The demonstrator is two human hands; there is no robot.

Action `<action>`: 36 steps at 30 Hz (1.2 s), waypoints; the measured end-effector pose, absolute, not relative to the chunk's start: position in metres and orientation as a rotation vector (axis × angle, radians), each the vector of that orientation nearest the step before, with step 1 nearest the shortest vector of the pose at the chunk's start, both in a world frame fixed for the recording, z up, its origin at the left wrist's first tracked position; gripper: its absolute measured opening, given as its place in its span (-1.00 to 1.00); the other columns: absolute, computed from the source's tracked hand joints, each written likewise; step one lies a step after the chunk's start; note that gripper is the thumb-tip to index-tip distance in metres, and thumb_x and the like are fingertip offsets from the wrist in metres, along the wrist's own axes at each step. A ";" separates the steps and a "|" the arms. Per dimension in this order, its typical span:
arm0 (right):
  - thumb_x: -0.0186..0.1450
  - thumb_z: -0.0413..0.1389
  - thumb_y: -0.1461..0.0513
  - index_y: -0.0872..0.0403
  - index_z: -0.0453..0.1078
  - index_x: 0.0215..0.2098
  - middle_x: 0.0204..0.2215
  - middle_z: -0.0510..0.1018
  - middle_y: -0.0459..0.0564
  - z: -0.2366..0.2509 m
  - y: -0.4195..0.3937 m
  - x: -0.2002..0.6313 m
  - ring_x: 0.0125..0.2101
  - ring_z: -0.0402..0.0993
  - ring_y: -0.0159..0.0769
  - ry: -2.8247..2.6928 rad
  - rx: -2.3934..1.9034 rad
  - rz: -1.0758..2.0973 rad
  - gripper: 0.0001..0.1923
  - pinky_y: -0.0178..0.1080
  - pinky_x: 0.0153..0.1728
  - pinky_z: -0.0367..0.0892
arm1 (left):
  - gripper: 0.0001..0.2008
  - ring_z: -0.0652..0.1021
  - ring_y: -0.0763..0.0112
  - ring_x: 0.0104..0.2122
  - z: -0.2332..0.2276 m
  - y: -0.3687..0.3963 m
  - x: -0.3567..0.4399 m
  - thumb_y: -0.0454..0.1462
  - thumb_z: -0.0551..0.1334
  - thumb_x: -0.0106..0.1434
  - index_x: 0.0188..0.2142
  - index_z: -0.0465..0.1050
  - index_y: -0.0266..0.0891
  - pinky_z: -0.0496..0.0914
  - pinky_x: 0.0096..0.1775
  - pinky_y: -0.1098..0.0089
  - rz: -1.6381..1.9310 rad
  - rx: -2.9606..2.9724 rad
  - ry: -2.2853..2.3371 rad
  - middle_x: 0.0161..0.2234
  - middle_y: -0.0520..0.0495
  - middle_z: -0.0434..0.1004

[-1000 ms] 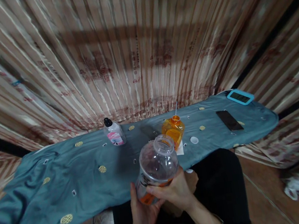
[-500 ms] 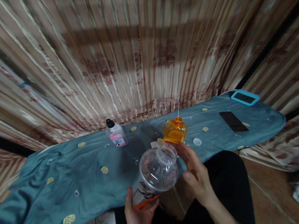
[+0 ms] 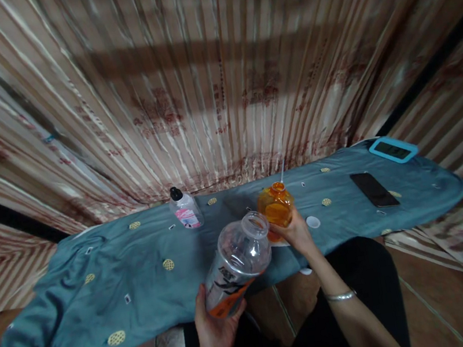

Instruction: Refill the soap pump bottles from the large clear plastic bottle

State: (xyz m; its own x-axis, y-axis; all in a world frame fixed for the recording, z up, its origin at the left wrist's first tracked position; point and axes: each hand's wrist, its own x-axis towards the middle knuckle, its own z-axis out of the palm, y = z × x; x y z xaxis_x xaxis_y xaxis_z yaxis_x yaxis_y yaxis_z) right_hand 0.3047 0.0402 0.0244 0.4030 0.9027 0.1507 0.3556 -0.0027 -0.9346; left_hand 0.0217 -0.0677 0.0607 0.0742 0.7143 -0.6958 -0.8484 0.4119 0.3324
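My left hand [image 3: 212, 332] grips the base of a large clear plastic bottle [image 3: 237, 260] with an orange label, tilted away from me, its mouth uncapped. My right hand [image 3: 294, 233] reaches forward and wraps around the lower part of an orange bottle [image 3: 276, 206] that stands on the blue cloth-covered board [image 3: 100, 288]. A thin straw or tube sticks up from the orange bottle's neck. A small white cap [image 3: 312, 221] lies just right of that hand.
A small clear bottle [image 3: 185, 209] with a black cap and pink label stands at the back. A black phone [image 3: 373, 189] and a blue-framed device [image 3: 392, 149] lie at the right end. A striped curtain hangs behind. My dark-clad legs are below.
My right hand left the clear bottle, moved forward and closed on the orange bottle. My left hand alone now holds the clear bottle.
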 end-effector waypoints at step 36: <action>0.04 0.42 -0.20 0.00 0.46 0.19 -0.07 0.71 0.14 0.058 0.015 0.277 -0.06 0.71 0.16 -1.166 -1.568 0.577 -0.14 0.15 -0.03 0.64 | -0.70 0.76 0.15 -0.33 0.090 -0.027 0.042 -0.17 0.16 0.52 0.11 0.50 -0.26 0.65 -0.36 0.29 1.276 -0.045 1.140 -0.25 -0.18 0.72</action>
